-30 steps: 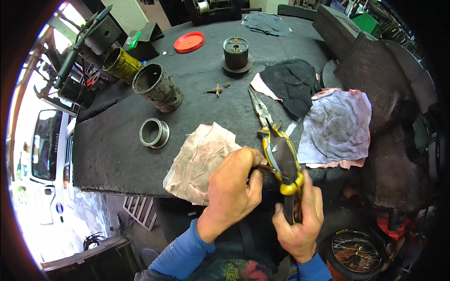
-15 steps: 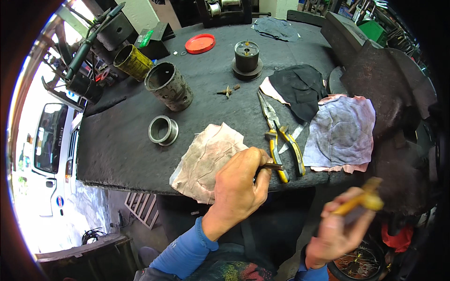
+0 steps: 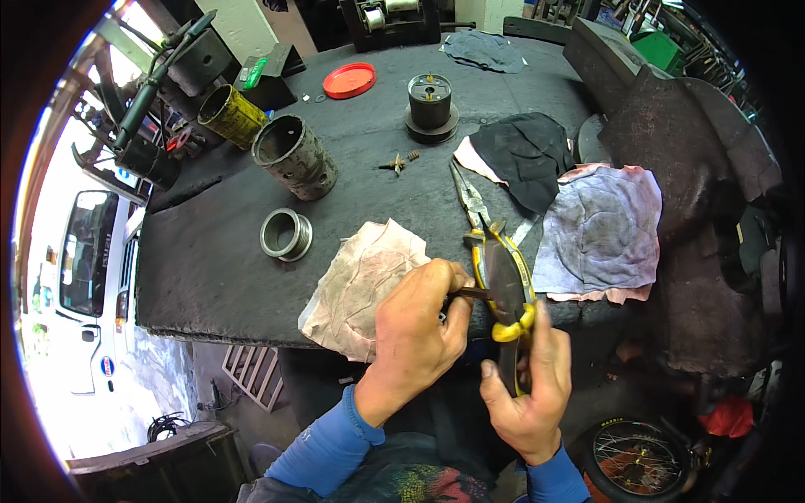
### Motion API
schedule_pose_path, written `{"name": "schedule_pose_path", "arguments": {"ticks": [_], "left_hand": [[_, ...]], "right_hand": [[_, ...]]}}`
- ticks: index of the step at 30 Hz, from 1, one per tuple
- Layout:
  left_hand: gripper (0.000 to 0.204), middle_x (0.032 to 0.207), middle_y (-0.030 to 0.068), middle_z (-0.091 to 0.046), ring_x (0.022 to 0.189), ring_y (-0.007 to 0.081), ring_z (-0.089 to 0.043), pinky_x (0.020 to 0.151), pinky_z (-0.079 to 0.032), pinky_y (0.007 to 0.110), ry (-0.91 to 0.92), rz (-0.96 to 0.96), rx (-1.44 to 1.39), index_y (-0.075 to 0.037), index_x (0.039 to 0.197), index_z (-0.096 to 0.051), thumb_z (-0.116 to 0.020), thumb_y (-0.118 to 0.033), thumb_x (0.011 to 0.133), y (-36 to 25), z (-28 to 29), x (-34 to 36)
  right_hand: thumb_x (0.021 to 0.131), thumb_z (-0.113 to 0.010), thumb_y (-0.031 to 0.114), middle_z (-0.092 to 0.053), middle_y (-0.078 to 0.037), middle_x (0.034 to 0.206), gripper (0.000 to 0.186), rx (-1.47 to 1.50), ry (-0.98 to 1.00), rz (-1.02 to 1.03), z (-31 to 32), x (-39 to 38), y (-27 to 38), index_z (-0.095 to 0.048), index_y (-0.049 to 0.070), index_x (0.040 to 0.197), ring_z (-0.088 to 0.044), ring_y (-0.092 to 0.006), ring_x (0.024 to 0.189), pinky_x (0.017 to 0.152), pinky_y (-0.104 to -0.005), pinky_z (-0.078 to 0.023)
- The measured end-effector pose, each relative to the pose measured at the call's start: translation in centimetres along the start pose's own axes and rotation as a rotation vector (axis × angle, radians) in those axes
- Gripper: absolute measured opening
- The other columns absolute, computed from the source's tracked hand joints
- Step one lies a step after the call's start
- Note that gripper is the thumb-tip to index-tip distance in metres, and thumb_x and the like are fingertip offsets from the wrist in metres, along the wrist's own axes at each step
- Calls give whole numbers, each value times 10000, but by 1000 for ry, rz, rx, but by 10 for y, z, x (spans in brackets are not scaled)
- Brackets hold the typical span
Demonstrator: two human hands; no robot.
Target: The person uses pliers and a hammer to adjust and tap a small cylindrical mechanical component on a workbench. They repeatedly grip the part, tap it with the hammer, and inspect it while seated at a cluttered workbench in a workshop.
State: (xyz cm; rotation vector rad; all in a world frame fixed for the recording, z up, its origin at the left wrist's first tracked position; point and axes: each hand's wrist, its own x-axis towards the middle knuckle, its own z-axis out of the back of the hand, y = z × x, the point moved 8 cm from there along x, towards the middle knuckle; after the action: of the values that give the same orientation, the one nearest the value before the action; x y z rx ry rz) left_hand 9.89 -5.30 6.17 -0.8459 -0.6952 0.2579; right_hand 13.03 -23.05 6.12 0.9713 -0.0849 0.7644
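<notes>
Beyond the left edge of a dark, scuffed worktop (image 3: pixel 210 285) stands a white vehicle (image 3: pixel 84 310), and a spoked wheel (image 3: pixel 637 457) sits low on the right. At the near edge, the left hand (image 3: pixel 423 314) is curled round a thin dark metal rod (image 3: pixel 475 293), gripping it so that its end points to the right. The right hand (image 3: pixel 532 381) grasps a yellow-and-black hand tool (image 3: pixel 513 327) by its handle; the dark upper part is blurred and lies at the rod's end, though whether they touch cannot be told. Long-nose pliers (image 3: pixel 469 197) with yellow handles lie just behind that tool. Under and beside the left hand spreads a stained pinkish cloth (image 3: pixel 356 285); a grey-blue cloth (image 3: pixel 599 230) and a black cloth (image 3: pixel 528 155) lie to the right. On the left stand a grooved metal ring (image 3: pixel 295 243), a grimy metal cylinder (image 3: pixel 293 163) and a yellow can (image 3: pixel 239 121). Farther back are a red round lid (image 3: pixel 349 80) and a dark flanged cylinder (image 3: pixel 429 109).
</notes>
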Motion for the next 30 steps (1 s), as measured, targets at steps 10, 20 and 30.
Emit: {"name": "schedule_pose_path", "arguments": {"ticks": [10, 20, 30], "left_hand": [[207, 965, 158, -760, 867, 287, -758, 793, -591, 374, 42, 34, 80, 2, 972, -623, -757, 84, 836, -1, 0, 1], [197, 988, 167, -784, 942, 266, -796, 838, -608, 348, 20, 63, 1, 16, 955, -621, -769, 94, 852, 3, 4, 0], [238, 1045, 169, -789, 1039, 293, -796, 889, -615, 365, 43, 77, -113, 13, 985, -675, -837, 86, 826, 7, 0, 0]], "right_hand": [[931, -780, 203, -574, -129, 1186, 872, 524, -324, -127, 15, -23, -22, -376, -8, 1674, -610, -235, 955, 760, -374, -539], [933, -829, 255, -609, -171, 1178, 876, 220, -192, -210, 8, -10, -16, -421, -121, 1611, -619, -278, 1032, 927, -390, -523], [799, -694, -20, -616, -153, 1257, 776, 555, -169, -425, 7, -5, -24, -446, -75, 1533, -614, -168, 1041, 962, -300, -534]]}}
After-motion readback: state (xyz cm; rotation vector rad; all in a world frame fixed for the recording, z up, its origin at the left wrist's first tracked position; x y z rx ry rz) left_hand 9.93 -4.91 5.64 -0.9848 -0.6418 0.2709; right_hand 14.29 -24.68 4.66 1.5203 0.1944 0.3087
